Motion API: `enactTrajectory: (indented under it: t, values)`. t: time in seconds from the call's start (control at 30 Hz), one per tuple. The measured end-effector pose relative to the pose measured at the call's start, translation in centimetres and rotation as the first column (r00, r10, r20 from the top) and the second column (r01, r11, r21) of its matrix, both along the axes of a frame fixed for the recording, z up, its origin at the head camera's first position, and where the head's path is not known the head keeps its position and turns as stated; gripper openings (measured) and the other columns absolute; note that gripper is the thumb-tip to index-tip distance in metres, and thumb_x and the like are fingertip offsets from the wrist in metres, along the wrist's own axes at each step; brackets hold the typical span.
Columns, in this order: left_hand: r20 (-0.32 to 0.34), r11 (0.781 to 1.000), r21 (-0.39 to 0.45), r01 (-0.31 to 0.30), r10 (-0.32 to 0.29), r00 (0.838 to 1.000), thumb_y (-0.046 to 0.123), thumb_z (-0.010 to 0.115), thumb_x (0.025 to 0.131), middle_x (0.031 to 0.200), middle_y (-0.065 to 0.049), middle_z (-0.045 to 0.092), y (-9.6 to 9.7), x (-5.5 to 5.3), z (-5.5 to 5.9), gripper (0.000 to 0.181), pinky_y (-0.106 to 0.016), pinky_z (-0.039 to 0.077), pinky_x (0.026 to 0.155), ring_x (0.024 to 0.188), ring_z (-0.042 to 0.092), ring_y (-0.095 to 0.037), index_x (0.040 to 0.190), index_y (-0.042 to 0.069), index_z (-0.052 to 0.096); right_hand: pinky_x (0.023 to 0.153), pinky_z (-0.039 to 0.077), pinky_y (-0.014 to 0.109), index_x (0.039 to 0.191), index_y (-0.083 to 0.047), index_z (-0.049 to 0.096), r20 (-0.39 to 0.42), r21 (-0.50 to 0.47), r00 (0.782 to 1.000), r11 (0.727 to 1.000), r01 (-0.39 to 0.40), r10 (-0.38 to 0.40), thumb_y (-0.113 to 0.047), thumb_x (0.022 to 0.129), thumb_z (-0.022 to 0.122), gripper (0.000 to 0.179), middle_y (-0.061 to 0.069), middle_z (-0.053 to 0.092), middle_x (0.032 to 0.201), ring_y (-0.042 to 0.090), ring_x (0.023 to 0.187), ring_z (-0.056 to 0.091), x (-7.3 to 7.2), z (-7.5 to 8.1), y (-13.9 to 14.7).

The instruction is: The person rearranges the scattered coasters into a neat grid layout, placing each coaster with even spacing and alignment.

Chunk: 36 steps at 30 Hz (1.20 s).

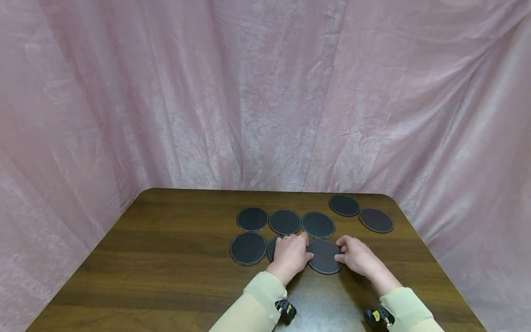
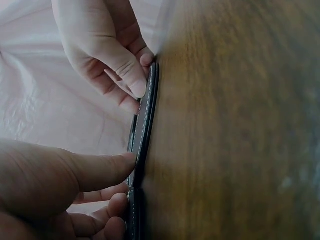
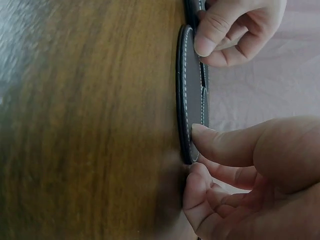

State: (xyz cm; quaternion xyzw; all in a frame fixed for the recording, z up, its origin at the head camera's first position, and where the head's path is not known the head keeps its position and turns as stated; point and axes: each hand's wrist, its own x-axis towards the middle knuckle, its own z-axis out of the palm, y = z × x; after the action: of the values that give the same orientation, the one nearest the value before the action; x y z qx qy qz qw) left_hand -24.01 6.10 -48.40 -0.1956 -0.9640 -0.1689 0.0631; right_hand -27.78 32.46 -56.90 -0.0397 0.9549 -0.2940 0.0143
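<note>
A round dark leather coaster (image 1: 324,257) with pale edge stitching lies on the table between my two hands. At its left edge my left hand (image 1: 290,256) holds it, thumb on top and the other fingers curled at the rim. My right hand (image 1: 358,256) grips the opposite edge; in the right wrist view that thumb (image 3: 215,142) lies over the stitched rim. The left hand partly hides a second coaster (image 1: 271,249) in the same row. Close up, the held coaster (image 2: 146,112) seems nearly flat on the wood.
A row of 3 coasters (image 1: 285,222) lies just behind, and another coaster (image 1: 248,248) sits left of my left hand. Toward the back right are a black coaster (image 1: 344,205) and a brownish one (image 1: 376,220). Pink curtains (image 1: 265,101) surround the wooden table (image 1: 166,258).
</note>
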Motion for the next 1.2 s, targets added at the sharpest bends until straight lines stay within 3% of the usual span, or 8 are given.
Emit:
enactTrajectory:
  t: [0.37,0.6,0.7,0.87,0.97,1.2]
  values:
    - [-0.002,1.000,-0.027,-0.007,0.007,1.000,0.034,0.094,0.091,0.094,-0.001,0.077,0.5,0.1,0.5,0.028,-0.041,0.048,0.081,0.090,0.072,-0.025,0.103,0.016,0.076,0.087,0.052,0.047,0.118,-0.010,0.075,-0.012,0.027,1.000,1.000,0.003,-0.003,-0.019,0.093,0.090,0.031,0.000,0.067,0.097,0.021,0.092,0.063,-0.3,-0.4,0.5]
    - [-0.009,0.999,-0.031,-0.017,0.017,1.000,0.036,0.091,0.093,0.091,0.000,0.078,0.6,0.0,0.5,0.022,-0.042,0.049,0.079,0.087,0.073,-0.024,0.097,0.017,0.081,0.088,0.054,0.050,0.120,-0.007,0.075,-0.004,0.019,1.000,1.000,0.004,-0.004,-0.030,0.093,0.090,0.039,0.000,0.070,0.098,0.021,0.093,0.066,-0.2,-0.3,0.8]
    - [-0.018,1.000,-0.024,-0.010,0.009,1.000,0.037,0.090,0.095,0.092,0.000,0.079,0.7,0.1,0.9,0.022,-0.043,0.049,0.081,0.087,0.073,-0.024,0.099,0.017,0.083,0.089,0.055,0.048,0.125,-0.003,0.074,0.011,0.032,1.000,0.999,0.022,-0.023,-0.036,0.095,0.089,0.047,0.003,0.072,0.101,0.023,0.095,0.068,0.8,1.4,0.3]
    - [-0.061,0.999,-0.034,0.000,-0.002,0.998,0.041,0.087,0.097,0.098,-0.001,0.079,1.2,0.2,1.7,0.026,-0.044,0.047,0.083,0.090,0.071,-0.024,0.106,0.017,0.082,0.092,0.055,0.055,0.131,0.007,0.069,0.004,0.040,0.999,0.999,0.036,-0.037,-0.032,0.097,0.086,0.055,0.015,0.071,0.107,0.034,0.101,0.067,4.1,7.3,-1.4]
    - [-0.088,0.999,-0.054,-0.002,-0.003,0.996,0.044,0.085,0.098,0.104,-0.002,0.078,1.6,0.1,2.2,0.029,-0.045,0.047,0.084,0.094,0.070,-0.026,0.109,0.018,0.082,0.096,0.053,0.060,0.137,0.011,0.064,-0.003,0.069,0.999,0.996,0.048,-0.048,-0.029,0.099,0.084,0.059,0.019,0.070,0.113,0.040,0.108,0.068,5.6,10.0,-2.1]
    - [-0.066,0.993,-0.119,-0.002,-0.006,0.998,0.053,0.077,0.102,0.134,-0.002,0.073,3.2,-0.9,2.9,0.045,-0.047,0.048,0.098,0.121,0.065,-0.027,0.134,0.021,0.078,0.104,0.047,0.071,0.151,0.013,0.053,-0.006,0.192,0.998,0.979,0.065,-0.065,-0.035,0.104,0.079,0.072,0.039,0.056,0.145,0.061,0.136,0.051,6.0,11.5,-1.2]
